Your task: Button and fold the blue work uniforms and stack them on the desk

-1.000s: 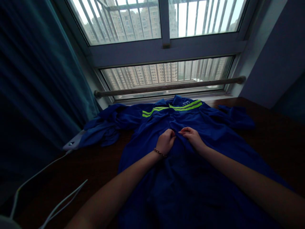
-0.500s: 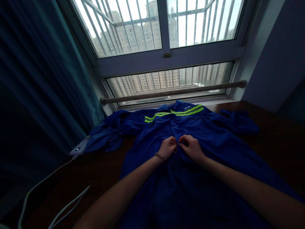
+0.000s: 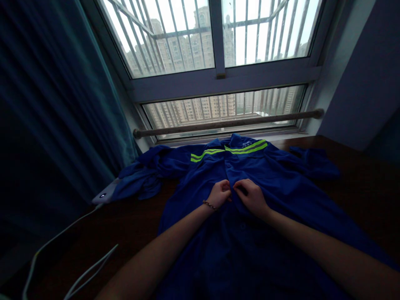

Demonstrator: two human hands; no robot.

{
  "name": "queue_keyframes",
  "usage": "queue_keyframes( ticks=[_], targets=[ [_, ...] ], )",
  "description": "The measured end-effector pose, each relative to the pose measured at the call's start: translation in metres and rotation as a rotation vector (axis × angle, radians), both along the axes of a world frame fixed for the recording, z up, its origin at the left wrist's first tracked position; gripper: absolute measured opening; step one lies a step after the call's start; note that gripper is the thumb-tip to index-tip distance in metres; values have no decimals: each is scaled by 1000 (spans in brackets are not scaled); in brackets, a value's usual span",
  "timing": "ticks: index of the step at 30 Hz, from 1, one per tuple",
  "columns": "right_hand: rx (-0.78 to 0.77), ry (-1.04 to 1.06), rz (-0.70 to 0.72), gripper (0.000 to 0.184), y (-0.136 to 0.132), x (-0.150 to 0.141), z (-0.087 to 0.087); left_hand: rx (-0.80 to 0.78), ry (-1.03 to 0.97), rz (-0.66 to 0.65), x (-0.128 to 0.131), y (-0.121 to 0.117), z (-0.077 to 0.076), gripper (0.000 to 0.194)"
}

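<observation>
A blue work jacket [image 3: 200, 233] with yellow-green reflective stripes lies spread front side up, its collar toward the window. Over the middle of its front placket, my left hand [image 3: 220, 193], with a beaded bracelet at the wrist, pinches the cloth edge. Just to the right, my right hand [image 3: 250, 195] has thumb and forefinger pinched at the same placket. The fingertips of both hands nearly meet. Whatever small part of the placket sits between them, perhaps a button, is too dark to make out. One sleeve stretches left, the other lies folded at the right.
The jacket rests on a dark wooden surface [image 3: 362, 183]. A pale device [image 3: 106, 192] with a white cable [image 3: 67, 228] is at the left, partly under the sleeve. A teal curtain [image 3: 71, 104] hangs at left. Behind are a horizontal rail [image 3: 231, 123] and a barred window.
Both hands stay at the placket, with a slightly wider gap between their fingertips. The whole view has shifted down a little; the jacket lies as before.
</observation>
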State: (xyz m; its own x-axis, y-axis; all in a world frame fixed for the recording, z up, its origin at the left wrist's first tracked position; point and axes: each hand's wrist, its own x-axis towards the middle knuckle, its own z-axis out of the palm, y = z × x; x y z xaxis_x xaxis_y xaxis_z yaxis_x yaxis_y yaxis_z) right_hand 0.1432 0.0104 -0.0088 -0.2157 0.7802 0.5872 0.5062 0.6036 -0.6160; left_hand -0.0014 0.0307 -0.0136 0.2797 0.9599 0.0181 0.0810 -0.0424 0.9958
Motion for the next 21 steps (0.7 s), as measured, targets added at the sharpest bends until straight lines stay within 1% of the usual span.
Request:
queue_keyframes(
  ticks=[4,10,14,19,21],
  targets=[
    [-13,12,-16,12,-1,0,1,-36,-31,36,-1,1,0,17],
    [-17,34,-25,10,-2,0,0,-73,-129,41,-2,3,-3,20],
    [-37,58,-38,9,-1,0,-1,-90,-173,52,-3,3,-3,18],
    [-46,52,-37,10,0,-1,-3,-95,-172,49,-3,1,0,10],
    [-66,53,-31,9,1,-1,-4,-75,-129,72,-3,1,-1,14]
  ],
)
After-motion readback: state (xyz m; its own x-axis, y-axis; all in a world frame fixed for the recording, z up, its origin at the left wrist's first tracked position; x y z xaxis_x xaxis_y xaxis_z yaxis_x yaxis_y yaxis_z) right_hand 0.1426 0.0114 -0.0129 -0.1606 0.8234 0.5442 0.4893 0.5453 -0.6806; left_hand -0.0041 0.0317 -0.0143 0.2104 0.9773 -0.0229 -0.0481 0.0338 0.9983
